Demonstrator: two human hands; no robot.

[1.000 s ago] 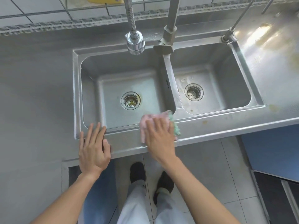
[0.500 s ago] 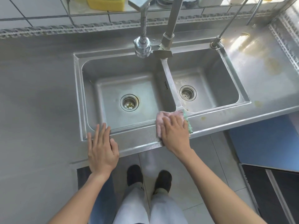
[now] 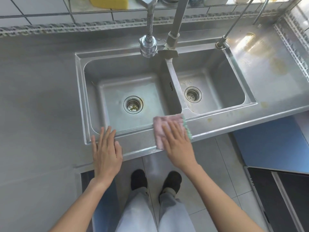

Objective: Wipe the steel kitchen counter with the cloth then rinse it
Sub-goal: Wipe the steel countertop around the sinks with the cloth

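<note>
R hand (image 3: 178, 144) flat, fingers straight & together, presses pink fuzzy cloth (image 3: 163, 129) w/ green edge on brushed steel counter (image 3: 138, 146) front lip, by sink (image 3: 175, 84) divider. L hand (image 3: 107, 151) flat, fingers slightly spread, on lip.

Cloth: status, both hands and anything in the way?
Right hand flat, pressing pink cloth on the sink's front rim. Left hand flat on the rim, empty. Nothing in the cloth's way.

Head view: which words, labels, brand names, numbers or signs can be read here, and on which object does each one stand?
No text can be read.
Sink divider: a small dark mark at its inner wall, too blurred to read.
Dark cabinet: a small mark near its edge, too small to read.
Yellow container: no label shows.
</note>
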